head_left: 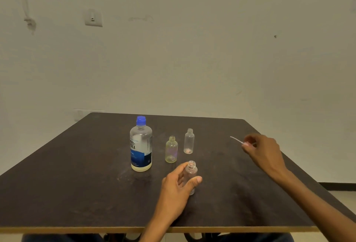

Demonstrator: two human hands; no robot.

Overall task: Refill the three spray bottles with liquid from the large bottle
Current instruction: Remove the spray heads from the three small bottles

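Observation:
The large clear bottle (141,145) with a blue cap and blue label stands upright near the table's middle. Two small clear spray bottles stand uncapped to its right: a yellowish one (171,150) and a taller one (189,141) behind it. My left hand (178,186) grips a third small open bottle (191,173) nearer to me. Over the table's right side my right hand (264,150) holds a spray top, whose thin dip tube (236,139) sticks out to the left.
The dark table (77,174) reaches to a pale wall; its front edge is close to me. A wall switch plate (93,18) is on the wall at upper left.

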